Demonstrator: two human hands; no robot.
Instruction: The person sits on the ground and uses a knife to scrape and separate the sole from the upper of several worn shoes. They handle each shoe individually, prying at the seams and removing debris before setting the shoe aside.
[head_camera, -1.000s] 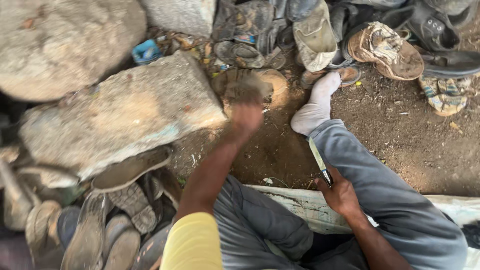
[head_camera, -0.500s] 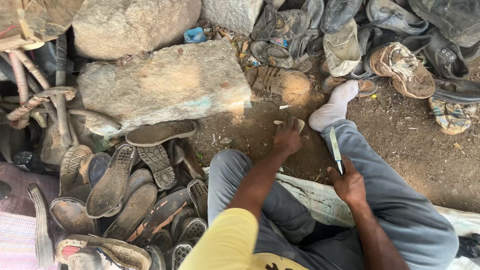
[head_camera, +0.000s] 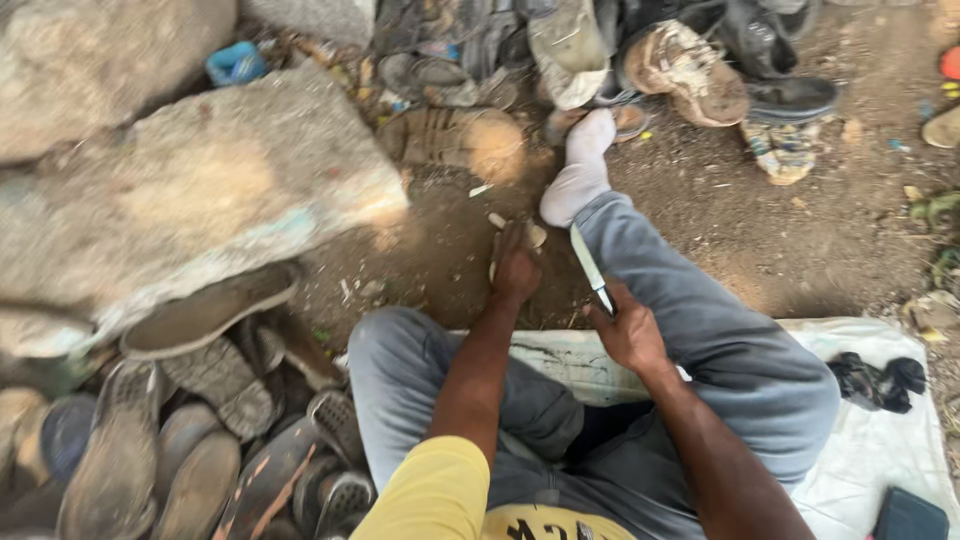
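Two large rocks (head_camera: 180, 200), one knife (head_camera: 590, 268), two hands (head_camera: 516, 268), many shoe soles (head_camera: 200, 315)

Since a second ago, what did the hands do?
The left hand pulled back from the brown sole near the flat rock, toward the body, and now presses a small pale piece on the dirt. The right hand kept gripping the knife, blade pointing away. The white-socked foot stayed put.

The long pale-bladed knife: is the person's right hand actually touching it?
Touching. The head view shows the right hand closed around the lower end of the long pale-bladed knife, whose blade points up beside the grey trouser leg.
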